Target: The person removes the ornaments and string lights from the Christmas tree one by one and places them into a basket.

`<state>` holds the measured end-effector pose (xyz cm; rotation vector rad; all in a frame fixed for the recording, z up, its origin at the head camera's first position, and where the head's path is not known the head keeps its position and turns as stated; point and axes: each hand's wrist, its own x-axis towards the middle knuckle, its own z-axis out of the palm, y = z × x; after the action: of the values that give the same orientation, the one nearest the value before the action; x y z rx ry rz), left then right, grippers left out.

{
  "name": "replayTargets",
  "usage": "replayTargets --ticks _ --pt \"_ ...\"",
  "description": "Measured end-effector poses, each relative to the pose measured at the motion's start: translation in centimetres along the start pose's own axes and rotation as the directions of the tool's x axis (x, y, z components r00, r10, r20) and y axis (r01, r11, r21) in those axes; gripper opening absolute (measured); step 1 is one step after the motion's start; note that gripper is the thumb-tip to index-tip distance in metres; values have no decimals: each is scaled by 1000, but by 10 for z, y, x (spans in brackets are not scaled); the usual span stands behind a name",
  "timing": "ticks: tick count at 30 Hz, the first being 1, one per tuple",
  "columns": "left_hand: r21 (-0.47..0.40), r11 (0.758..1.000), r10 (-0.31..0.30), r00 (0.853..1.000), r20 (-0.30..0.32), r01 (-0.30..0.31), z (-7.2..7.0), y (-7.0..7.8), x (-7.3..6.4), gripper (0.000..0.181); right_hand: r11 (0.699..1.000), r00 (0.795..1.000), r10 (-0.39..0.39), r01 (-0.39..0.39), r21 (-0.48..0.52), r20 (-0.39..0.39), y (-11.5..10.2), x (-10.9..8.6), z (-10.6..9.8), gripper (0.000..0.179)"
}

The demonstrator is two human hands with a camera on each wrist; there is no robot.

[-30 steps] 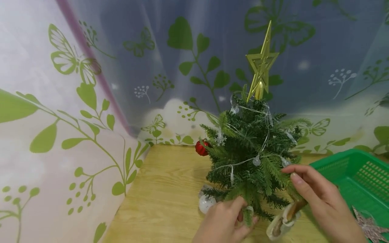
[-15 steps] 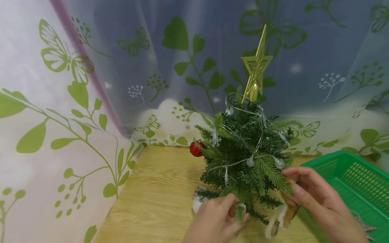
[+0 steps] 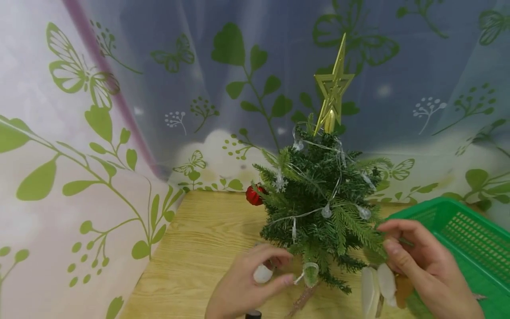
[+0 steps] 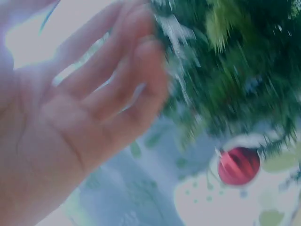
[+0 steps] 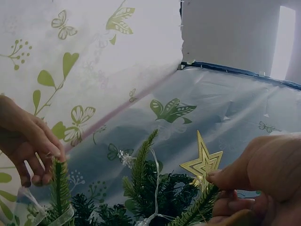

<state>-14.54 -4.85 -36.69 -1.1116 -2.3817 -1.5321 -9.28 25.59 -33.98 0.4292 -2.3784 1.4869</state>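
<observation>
A small artificial Christmas tree [image 3: 314, 190] stands on the wooden table. My left hand [image 3: 243, 281] is left of a low front branch, fingers bent but apart, holding nothing. On that branch tip hangs a clear ribbon loop [image 3: 311, 268], with a pinkish glittery ornament [image 3: 303, 300] partly visible below. My right hand [image 3: 430, 266] has its thumb and fingers at the tip of a right-hand branch [image 5: 200, 205] and appears to pinch it. Beneath it hangs a white-and-brown ornament [image 3: 376, 288]; its string is hidden. The left wrist view is blurred and shows the left fingers spread.
A gold star [image 3: 334, 88] tops the tree, and a string of clear lights [image 3: 326, 211] winds round it. A red bauble [image 3: 254, 195] hangs at the left. Behind the left fingers is a white ball [image 3: 263, 274]. A green basket [image 3: 442, 208] stands at the right.
My left hand has let go of the ribbon loop and moved left, leaving it on the branch. The white-and-brown ornament has turned under my right hand, which stays at the branch tip.
</observation>
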Motion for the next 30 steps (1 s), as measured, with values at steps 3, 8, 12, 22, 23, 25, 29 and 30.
replayTargets --ticks 3,8,12,22,23,25,29,30 --pt "16 998 -61 966 -252 67 -5 -17 4 20 996 998 7 -13 -93 -69 -4 -1 3 35" --pt "45 966 -227 919 -323 254 7 -41 16 46 971 978 -21 -29 -236 -206 -11 -4 10 32" --pt "50 962 -252 945 -207 267 17 -48 23 56 942 953 -187 105 -318 -239 -18 -2 13 31" --pt "255 944 -136 951 -276 209 22 -49 27 34 812 801 -520 356 -463 -296 -17 7 11 42" --pt "262 943 -128 951 -281 204 23 -49 27 32 798 792 -536 361 -482 -294 -18 8 11 46" --pt "270 943 -115 951 -288 196 23 -50 27 30 770 770 -568 374 -517 -289 -18 8 11 49" --pt "275 943 -107 952 -286 189 24 -49 26 29 728 732 -620 404 -554 -282 -17 10 12 49" --pt "277 942 -109 953 -283 190 24 -49 26 30 722 724 -629 409 -558 -284 -16 10 12 49"
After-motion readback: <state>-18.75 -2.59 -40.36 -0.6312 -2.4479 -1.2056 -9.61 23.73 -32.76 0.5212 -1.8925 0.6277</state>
